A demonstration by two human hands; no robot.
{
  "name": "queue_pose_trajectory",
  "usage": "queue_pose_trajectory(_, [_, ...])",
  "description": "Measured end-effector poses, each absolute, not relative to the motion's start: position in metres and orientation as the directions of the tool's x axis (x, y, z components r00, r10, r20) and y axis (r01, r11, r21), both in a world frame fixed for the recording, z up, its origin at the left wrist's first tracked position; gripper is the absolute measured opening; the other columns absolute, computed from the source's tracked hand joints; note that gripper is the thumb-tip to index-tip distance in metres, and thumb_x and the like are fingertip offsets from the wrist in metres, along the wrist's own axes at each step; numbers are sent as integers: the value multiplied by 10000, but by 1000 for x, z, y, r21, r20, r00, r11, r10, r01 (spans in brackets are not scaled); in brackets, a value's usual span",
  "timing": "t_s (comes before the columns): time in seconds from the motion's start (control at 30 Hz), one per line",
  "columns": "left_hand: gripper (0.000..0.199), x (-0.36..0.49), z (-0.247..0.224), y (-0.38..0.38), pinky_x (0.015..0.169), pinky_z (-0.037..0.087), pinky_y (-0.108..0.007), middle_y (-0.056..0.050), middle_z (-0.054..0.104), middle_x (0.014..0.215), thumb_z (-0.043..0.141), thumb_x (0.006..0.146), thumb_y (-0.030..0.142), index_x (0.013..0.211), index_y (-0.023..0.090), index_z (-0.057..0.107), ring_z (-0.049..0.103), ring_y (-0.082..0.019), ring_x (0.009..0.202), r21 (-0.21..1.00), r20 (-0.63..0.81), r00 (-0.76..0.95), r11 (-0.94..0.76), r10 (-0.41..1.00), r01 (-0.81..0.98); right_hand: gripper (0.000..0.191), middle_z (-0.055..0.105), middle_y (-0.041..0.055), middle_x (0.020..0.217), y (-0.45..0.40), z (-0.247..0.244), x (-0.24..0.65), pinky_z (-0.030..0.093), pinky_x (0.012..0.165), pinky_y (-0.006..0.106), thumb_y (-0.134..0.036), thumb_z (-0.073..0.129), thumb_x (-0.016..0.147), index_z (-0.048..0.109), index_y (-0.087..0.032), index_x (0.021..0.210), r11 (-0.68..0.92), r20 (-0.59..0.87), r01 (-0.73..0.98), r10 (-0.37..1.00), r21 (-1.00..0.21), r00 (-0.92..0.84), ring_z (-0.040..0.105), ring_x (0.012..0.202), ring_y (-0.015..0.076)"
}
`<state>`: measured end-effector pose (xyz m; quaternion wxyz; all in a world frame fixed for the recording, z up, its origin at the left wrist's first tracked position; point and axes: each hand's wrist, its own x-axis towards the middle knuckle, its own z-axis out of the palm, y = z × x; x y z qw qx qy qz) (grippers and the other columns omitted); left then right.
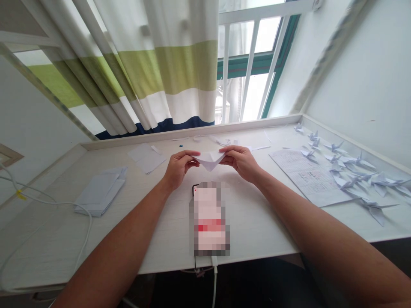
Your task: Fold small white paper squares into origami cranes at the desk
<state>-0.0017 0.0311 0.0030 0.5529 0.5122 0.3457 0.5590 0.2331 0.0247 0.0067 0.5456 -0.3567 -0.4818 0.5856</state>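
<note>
Forearms nearest camera, folded paper (209, 160) pinched between both hands

Left forearm (118, 239) and right forearm (308, 214) come in from the near side, angled inward. Left hand (177, 169): grip closed, thumb and fingers on paper's left end. Right hand (242, 162): grip closed on right end. Folded paper sits directly between the two, neither hand clearly nearer. Long axis runs left-right, hand to hand; pointed part faces the person, wide edge away. Looks held just over the surface (173, 231); contact underneath can't be told.

Outward: phone (210, 218) on the surface, on the person's side of the folded paper, long axis toward the person, screen blurred; white cable (215, 282) at its near end. Left: paper stack (99, 192), loose sheets (146, 158) farther back, another cord (90, 222) beside the stack. Right: written sheet (302, 175), with folded paper birds (382, 182) grouped along its right side, some overlapping it. Small blue bit (181, 146) beyond left hand. Curtain (186, 64) behind.
</note>
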Motion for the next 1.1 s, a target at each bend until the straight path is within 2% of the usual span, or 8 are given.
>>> queue_pose_trajectory(0.13, [166, -2, 2, 31, 710, 595, -313, -63, 746, 840, 749, 807, 324, 785, 168, 801, 672, -166, 758, 960, 223, 108, -199, 969, -196, 136, 798, 75, 934, 21, 10, 232, 594, 995, 490, -265, 696, 790, 813, -197, 798, 157, 187, -186, 970, -970, -153, 739, 915, 226])
queue_pose_trajectory(0.27, [208, 1, 2, 29, 702, 577, -291, -23, 719, 781, 862, 752, 331, 840, 166, 771, 661, -140, 689, 961, 275, 81, -272, 958, -47, 215, 809, 107, 993, 18, 13, 234, 566, 960, 497, -398, 743, 855, 753, -195, 784, 295, 273, 127, 948, -947, -163, 725, 948, 260])
queue_pose_trajectory(0.4, [334, 7, 7, 22, 704, 594, -297, -17, 722, 871, 897, 709, 299, 977, 178, 739, 678, -145, 721, 949, 315, 125, -308, 941, -69, 346, 793, 90, 1019, 15, 16, 236, 562, 923, 473, -472, 847, 807, 760, -225, 1033, 428, 351, 339, 898, -838, -265, 724, 989, 276])
queue_pose_trajectory(0.5, [378, 12, 7, 17, 702, 584, -292, -26, 727, 863, 905, 732, 346, 1033, 177, 751, 671, -149, 736, 950, 310, 160, -302, 937, -73, 331, 799, 80, 1086, 12, 18, 233, 549, 895, 427, -469, 766, 896, 775, -243, 1137, 460, 302, 342, 854, -819, -424, 726, 995, 253])
queue_pose_trajectory(0.6, [340, 14, 4, 17, 687, 546, -272, -37, 736, 838, 881, 787, 424, 998, 177, 781, 651, -152, 760, 944, 329, 169, -324, 929, -57, 286, 785, 52, 927, 10, 19, 230, 521, 829, 375, -494, 713, 937, 770, -214, 949, 451, 261, 337, 837, -827, -480, 696, 858, 204])
queue_pose_trajectory(0.77, [355, 15, 1, 19, 671, 489, -241, -11, 688, 766, 909, 764, 470, 754, 169, 721, 587, -123, 730, 935, 352, 143, -340, 925, -97, 489, 574, -19, 658, 7, 17, 225, 376, 605, 300, -607, 686, 943, 608, -198, 687, 415, 240, 282, 836, -865, -493, 474, 628, 120])
queue_pose_trajectory(0.97, [461, 23, 7, 11, 613, 443, -243, 0, 649, 699, 930, 716, 541, 670, 169, 662, 535, -112, 659, 938, 344, 115, -334, 932, -94, 439, 666, 16, 800, 2, 17, 215, 425, 604, 281, -615, 766, 887, 700, -181, 904, 290, 255, 3, 847, -957, -467, 548, 688, 125])
queue_pose_trajectory(1.1, [462, 25, 12, 4, 612, 449, -242, -4, 638, 711, 840, 807, 603, 747, 169, 692, 543, -117, 664, 950, 312, 163, -306, 936, -62, 466, 604, -11, 698, 4, 14, 214, 335, 496, 256, -634, 770, 874, 678, -178, 842, 229, 217, -13, 898, -973, -383, 483, 578, 100])
